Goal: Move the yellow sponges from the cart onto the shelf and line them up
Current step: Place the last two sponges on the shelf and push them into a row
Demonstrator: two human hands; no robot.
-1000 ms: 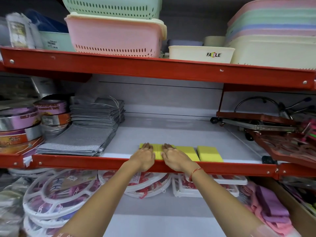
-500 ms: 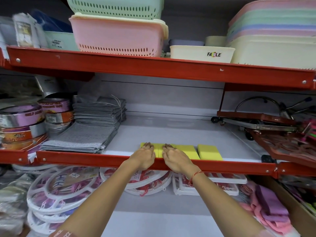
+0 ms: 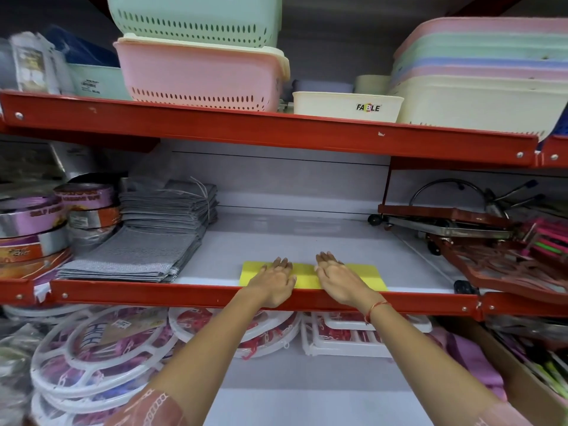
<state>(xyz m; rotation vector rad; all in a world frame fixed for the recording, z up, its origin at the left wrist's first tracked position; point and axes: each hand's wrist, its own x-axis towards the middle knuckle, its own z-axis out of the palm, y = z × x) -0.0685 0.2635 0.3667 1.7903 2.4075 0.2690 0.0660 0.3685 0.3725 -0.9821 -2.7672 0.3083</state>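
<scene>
Head view, flat yellow sponges in a touching row at shelf edge, left hand and right hand pressed flat, fingers spread

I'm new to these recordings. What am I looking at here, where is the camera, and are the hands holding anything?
There is no machine: a person works bare-handed, and the one camera sits on their head, looking forward and down. The left hand and right hand lie flat, palms down, on a row of yellow sponges at the front of a white shelf with a red front rail. Nothing is gripped; the hands press on the sponges. Beside them lie folded grey cloths to the left and a red metal rack to the right. Plastic baskets sit on the shelf above.
</scene>
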